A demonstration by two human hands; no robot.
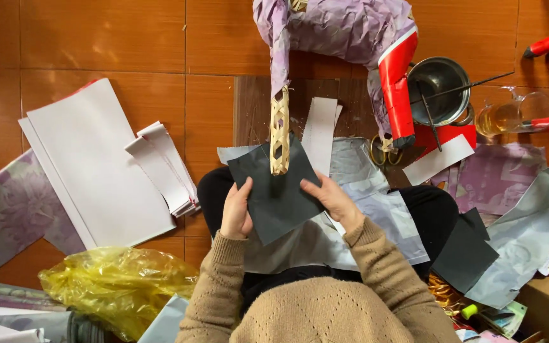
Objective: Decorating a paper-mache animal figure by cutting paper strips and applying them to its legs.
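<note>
From my remote station I find the head view evenly and brightly lit by soft, diffuse light; I cannot tell its source. Shadows are faint and short, the clearest a thin dark edge under the stack of white paper sheets [96, 165]. Mild sheen shows on the glossy orange-brown tiled floor [96, 38], and sharper highlights on the round steel bowl [438, 86] and the crumpled yellow plastic bag [119, 286]. Focus is sharp across the centre. The knitted tan sleeves [376, 273] nearest the lens look slightly soft. Straight tile joints show little edge distortion.
</note>
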